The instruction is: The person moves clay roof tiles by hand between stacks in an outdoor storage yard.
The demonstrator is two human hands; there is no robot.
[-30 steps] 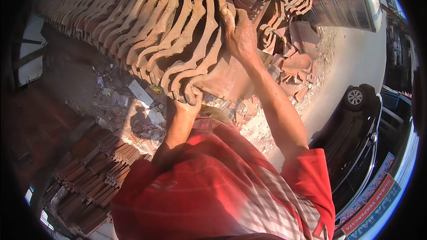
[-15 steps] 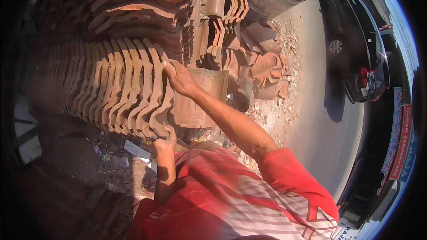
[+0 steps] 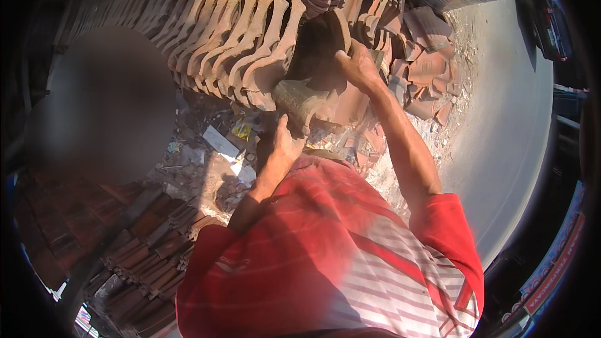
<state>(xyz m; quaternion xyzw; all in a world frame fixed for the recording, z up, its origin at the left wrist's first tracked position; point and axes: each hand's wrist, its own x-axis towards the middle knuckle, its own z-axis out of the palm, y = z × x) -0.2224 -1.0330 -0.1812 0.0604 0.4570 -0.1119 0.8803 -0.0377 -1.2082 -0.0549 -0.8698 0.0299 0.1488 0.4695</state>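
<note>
Right grip (image 3: 360, 67) clamps a curved clay roof tile (image 3: 300, 97) at its upper edge; left grip (image 3: 289, 143) touches its lower end, closure unclear, beside a tile row (image 3: 213, 31).

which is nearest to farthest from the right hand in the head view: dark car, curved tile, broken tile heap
1. curved tile, held in the right hand
2. broken tile heap, just to its right
3. dark car, far right, across the road

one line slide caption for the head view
Left hand and right hand hold a curved clay tile beside a row of standing tiles.
</note>
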